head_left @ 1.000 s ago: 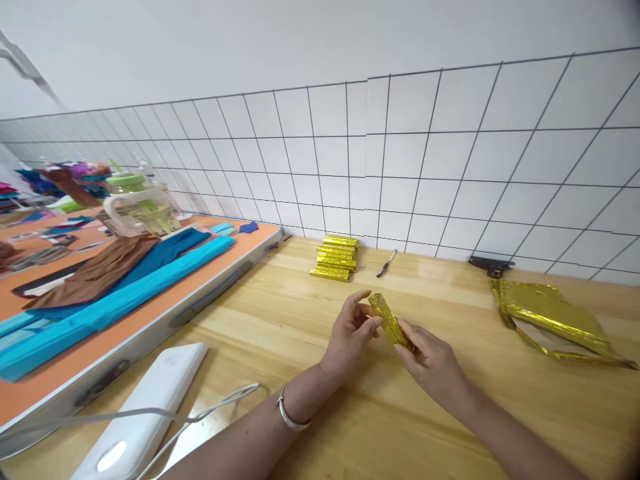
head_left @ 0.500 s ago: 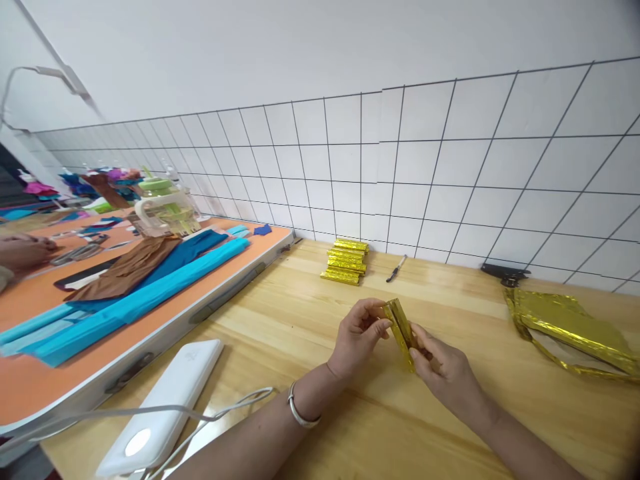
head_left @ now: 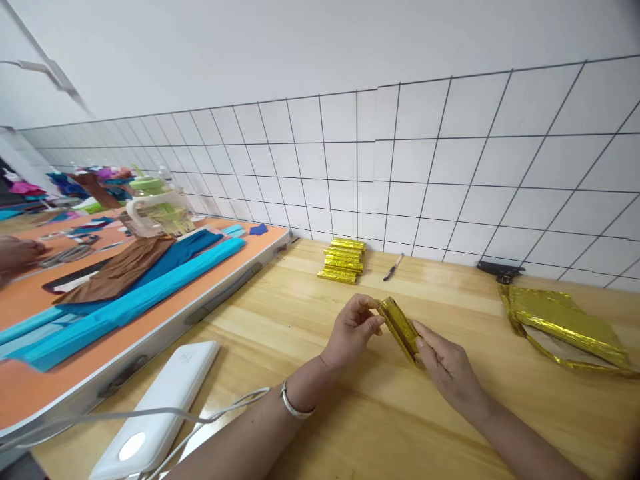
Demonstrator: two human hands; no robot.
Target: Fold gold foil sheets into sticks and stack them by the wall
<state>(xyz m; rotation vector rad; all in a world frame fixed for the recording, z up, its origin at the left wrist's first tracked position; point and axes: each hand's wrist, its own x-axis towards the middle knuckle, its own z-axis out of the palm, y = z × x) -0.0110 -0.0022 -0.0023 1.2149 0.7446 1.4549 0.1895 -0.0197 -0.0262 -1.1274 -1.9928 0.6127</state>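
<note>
A folded strip of gold foil is held tilted above the wooden table. My right hand grips its lower right side, thumb and fingers closed on it. At the upper left end, the fingers and thumb of my left hand pinch its edge. Beyond my hands, several folded gold foil pieces lie in a row near the wall. A pen rests to their right.
A large gold foil piece and a black clip lie at right. On the left are a white power bank with cables, an orange mat with blue and brown material, a jug, and another person's hand.
The foil strip has turned, showing a broader face and its channel. My right hand has shifted slightly on it. The whole view has moved a little.
</note>
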